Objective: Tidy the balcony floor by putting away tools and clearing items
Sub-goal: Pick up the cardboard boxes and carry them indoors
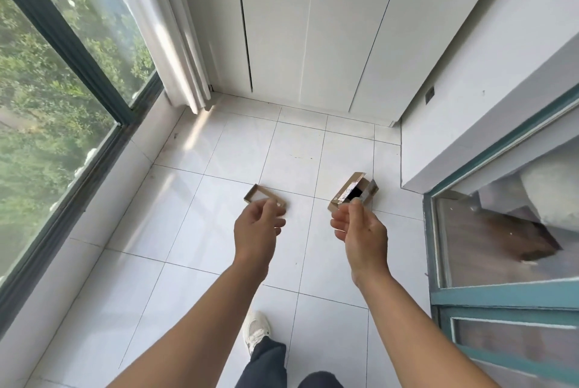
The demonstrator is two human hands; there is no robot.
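My left hand (257, 224) hangs loosely curled over the tray (257, 193). My right hand (360, 227) pinches the box (351, 191) flap, right of the tray. Bare floor (219, 231) all round both.

Left hand (258, 224) and right hand (360, 231): bare, both forearms unsleeved, no rings, watch or bracelets visible. Below the left hand, dark navy trousers (266, 362) and one white mesh sneaker (256, 329) with white laces.
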